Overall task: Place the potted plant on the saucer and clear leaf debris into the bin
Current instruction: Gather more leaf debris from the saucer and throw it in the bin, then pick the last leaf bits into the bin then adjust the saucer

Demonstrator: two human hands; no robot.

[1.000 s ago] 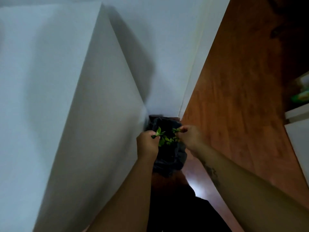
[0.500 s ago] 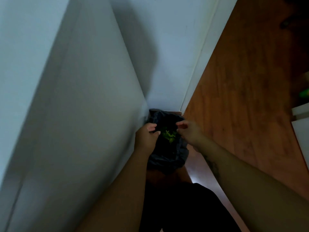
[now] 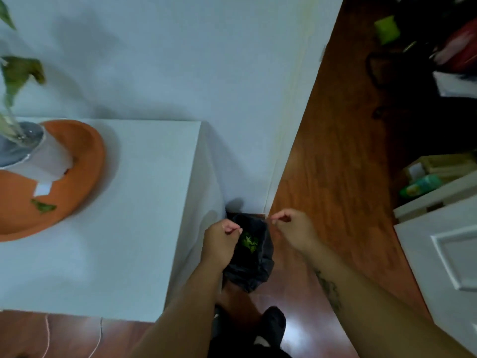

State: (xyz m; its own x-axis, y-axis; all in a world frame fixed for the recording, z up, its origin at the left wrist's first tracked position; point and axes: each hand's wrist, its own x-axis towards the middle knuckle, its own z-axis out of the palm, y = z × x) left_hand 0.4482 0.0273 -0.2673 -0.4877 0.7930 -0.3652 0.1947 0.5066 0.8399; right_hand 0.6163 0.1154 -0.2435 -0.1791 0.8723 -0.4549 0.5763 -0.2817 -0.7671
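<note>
My left hand [image 3: 220,240] and right hand [image 3: 293,229] hung curled and empty over the bin [image 3: 254,264], green leaves [image 3: 249,241] inside. The potted plant [image 3: 31,148] stood on the saucer [image 3: 77,164], one leaf scrap [image 3: 43,206] beside it.

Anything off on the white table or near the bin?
One stray green leaf scrap lies on the orange saucer beside the white potted plant, not in the black-lined bin like the other leaf debris. Nothing else stands out.
</note>
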